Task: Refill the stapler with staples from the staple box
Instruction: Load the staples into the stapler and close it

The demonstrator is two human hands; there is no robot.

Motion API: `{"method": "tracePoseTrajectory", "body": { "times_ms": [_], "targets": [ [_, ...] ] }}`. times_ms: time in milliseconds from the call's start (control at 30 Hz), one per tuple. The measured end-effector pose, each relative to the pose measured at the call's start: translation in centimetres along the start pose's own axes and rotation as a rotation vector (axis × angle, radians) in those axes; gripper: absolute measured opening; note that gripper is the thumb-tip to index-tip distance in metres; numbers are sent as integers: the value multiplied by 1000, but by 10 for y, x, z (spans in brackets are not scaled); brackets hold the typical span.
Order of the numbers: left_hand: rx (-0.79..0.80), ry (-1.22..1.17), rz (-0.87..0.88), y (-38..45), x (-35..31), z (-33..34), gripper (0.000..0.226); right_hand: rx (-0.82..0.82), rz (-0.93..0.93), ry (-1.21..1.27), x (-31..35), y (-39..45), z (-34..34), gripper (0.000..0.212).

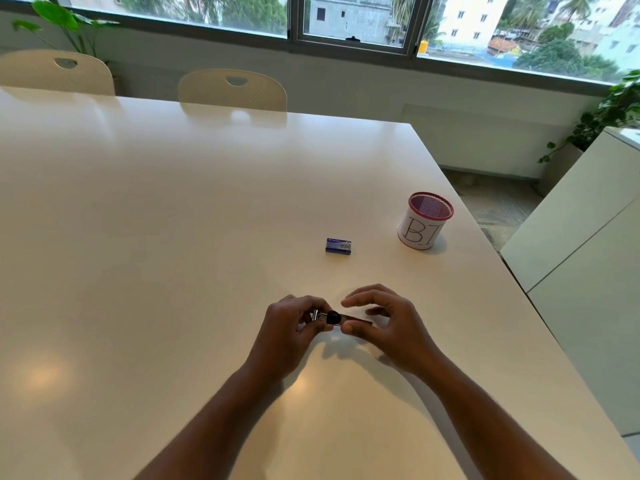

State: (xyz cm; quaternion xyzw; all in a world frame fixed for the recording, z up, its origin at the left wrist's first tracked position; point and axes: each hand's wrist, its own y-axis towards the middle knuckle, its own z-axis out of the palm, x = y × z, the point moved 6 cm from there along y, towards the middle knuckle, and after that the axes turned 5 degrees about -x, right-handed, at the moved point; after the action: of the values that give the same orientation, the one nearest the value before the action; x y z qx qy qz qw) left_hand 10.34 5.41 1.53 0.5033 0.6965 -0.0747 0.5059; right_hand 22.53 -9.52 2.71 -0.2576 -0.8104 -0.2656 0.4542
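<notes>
**Both hands on the stapler above the white table**

Nearest the camera, two bare forearms reach in over the white table (173,220). The left hand (287,332) has its fingers curled round the metal end of a small stapler (334,318), thumb and fingertips gripping it. The right hand (388,323) meets it from the other side: its thumb lies against the near edge of the stapler's long thin part, while the other fingers arch loosely above it, slightly spread. The stapler is small, silver at the left with a black part in the middle; whether it is opened cannot be told. It is held just above the tabletop, with its shadow beneath.

Farther on lies the blue staple box (338,245), flat and apart from the hands. To its right stands a red mesh pen holder (424,221) wrapped in white paper with handwritten letters.

Beyond the far edge stand two cream chairs (232,90), then a window (346,19) and leafy plants (616,109).
</notes>
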Motion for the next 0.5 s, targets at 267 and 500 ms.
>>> {"method": "tracePoseTrajectory", "body": {
  "times_ms": [267,500],
  "targets": [
    [-105,-95,9,0,2,-5,34,161,127,36,-7,0,6,41],
    [147,-335,-119,-2,12,4,61,-62,88,22,-16,-5,-3,38]
  ]
}}
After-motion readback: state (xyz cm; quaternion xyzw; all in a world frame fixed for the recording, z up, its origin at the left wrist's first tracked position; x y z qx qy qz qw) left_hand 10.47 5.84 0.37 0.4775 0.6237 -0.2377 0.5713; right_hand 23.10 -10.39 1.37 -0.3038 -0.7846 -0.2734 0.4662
